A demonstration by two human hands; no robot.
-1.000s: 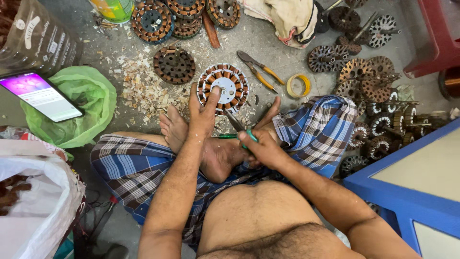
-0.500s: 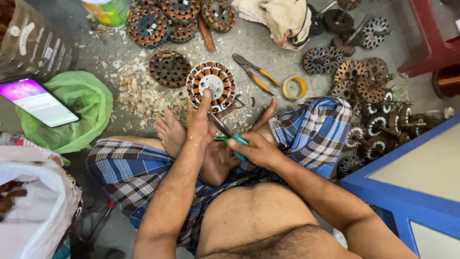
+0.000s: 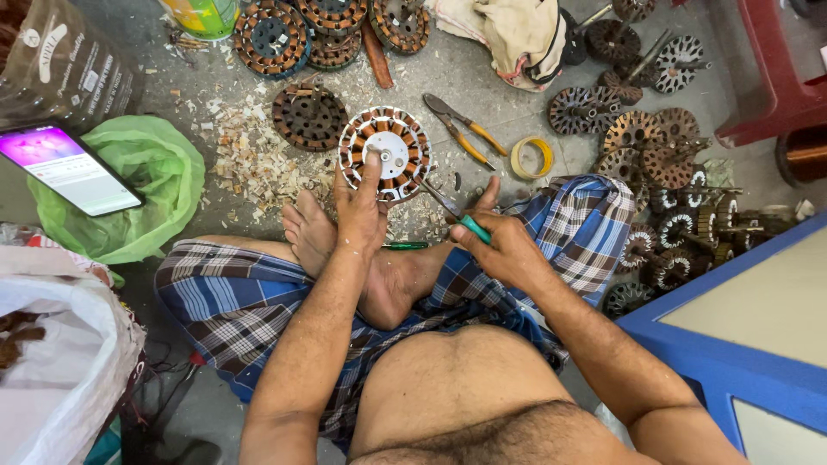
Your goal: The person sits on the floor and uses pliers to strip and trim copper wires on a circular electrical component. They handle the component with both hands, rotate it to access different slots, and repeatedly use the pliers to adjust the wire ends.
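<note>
Now left hand (image 3: 360,211) fingertips atop stator (image 3: 384,154); right hand (image 3: 500,245) grips screwdriver (image 3: 455,213).

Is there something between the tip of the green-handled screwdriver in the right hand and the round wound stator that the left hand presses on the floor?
Nothing visible does. The screwdriver tip already reaches the stator at its lower right edge; the left hand presses from the near side, clear of the right hand.

Copper-wound stator (image 3: 385,153) flat on floor

stator (image 3: 384,153): on floor, ahead of feet, under left hand (image 3: 360,211)
screwdriver (image 3: 455,215): in right hand (image 3: 506,250), right of stator
pliers (image 3: 461,129), tape roll (image 3: 531,158): right of stator
phone (image 3: 67,170): far left, on bag (image 3: 146,194)
</note>
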